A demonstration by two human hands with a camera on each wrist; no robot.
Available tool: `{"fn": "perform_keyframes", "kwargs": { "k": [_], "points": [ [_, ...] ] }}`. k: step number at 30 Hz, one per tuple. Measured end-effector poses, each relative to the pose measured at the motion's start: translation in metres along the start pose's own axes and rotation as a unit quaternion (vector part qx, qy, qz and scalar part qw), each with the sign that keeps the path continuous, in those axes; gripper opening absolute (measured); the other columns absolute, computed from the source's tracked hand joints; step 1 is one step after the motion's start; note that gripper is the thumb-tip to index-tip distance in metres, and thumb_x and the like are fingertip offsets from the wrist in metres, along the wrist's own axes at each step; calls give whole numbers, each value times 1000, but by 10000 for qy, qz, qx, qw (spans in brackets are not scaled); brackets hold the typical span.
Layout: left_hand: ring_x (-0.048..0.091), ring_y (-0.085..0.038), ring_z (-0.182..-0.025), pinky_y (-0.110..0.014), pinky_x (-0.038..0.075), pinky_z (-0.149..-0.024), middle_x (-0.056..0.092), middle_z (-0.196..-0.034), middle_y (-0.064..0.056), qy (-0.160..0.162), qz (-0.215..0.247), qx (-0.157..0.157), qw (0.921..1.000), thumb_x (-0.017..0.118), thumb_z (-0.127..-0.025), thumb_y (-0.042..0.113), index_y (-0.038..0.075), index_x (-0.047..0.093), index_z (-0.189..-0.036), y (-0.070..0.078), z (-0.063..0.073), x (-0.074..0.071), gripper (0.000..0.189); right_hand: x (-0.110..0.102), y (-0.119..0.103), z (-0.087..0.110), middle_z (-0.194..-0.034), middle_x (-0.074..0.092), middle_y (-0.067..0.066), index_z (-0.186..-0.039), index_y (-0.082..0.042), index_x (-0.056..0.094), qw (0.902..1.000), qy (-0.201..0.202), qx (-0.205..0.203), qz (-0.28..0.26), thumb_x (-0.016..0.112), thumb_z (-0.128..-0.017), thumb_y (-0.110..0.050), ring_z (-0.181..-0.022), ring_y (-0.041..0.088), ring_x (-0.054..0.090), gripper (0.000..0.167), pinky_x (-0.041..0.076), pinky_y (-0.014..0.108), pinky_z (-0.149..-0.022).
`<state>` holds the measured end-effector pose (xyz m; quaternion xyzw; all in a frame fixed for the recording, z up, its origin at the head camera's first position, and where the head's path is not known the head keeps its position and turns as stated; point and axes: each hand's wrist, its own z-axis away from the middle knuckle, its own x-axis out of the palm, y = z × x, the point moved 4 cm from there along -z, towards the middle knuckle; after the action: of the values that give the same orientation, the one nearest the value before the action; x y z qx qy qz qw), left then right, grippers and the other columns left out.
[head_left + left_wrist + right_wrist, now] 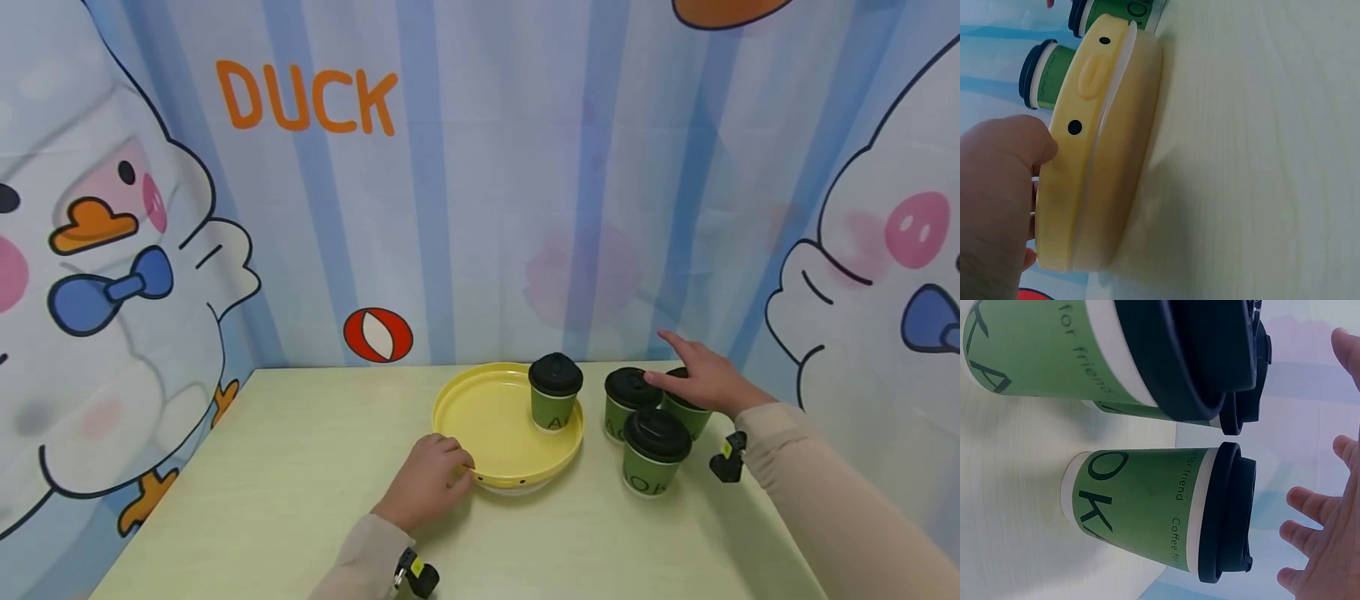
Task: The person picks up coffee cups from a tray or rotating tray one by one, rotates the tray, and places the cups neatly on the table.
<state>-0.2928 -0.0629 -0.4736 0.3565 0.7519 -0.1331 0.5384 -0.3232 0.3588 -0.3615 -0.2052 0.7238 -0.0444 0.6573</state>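
My left hand (427,479) pinches the near-left rim of a round yellow tray (480,425). In the left wrist view the thumb lies on the tray's outer wall, which bears a duck face, and the fingertips are behind the rim. One green paper cup (553,404) with a black lid stands upright on the tray's right side. My right hand (701,379) is held with fingers spread above the cups to the right of the tray. Three similar cups stand there: a front cup (652,462), a back-left cup (618,408) and a back-right cup (693,417), partly hidden by the hand.
A pale wood-grain table (315,442) carries everything. Behind it hangs a blue-striped curtain (495,208) with duck drawings, close to the table's back edge. The right-hand cups stand close together.
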Motion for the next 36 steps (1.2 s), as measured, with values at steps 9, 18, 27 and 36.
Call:
{"fn": "perform_keyframes", "kwargs": {
  "k": [9,18,27,36],
  "points": [
    [59,-14,-97,-35,51,-93,67,-95,7,258,48,200,9995,66,-96,25,18,75,-95,-11,2,-5,11,0,3,1,-157,25,35,-161,-3,19,10000,25,18,49,54,-98,-60,-137,59,31,91,29,79,-102],
    [52,-28,-135,-41,39,-116,69,-119,-3,67,309,-246,9992,60,-102,28,13,74,-106,-27,4,-4,21,-1,4,4,-158,25,35,-161,-4,19,10000,10,13,63,54,-98,-59,-138,58,29,91,28,80,-102],
    [49,-34,-136,-46,38,-116,65,-127,-11,183,478,-328,9982,61,-101,23,10,73,-105,-34,3,-6,18,-3,8,6,-156,25,37,-161,-3,19,9999,-11,106,74,53,-98,-60,-137,60,30,91,27,81,-100],
    [35,-36,-145,-54,34,-116,36,-157,-18,496,1620,-1770,9695,55,-105,28,10,52,-144,-47,4,0,43,-4,10,7,-155,26,37,-160,-4,20,9999,18,38,133,54,-98,-60,-135,60,32,91,30,80,-100]
  ]
}}
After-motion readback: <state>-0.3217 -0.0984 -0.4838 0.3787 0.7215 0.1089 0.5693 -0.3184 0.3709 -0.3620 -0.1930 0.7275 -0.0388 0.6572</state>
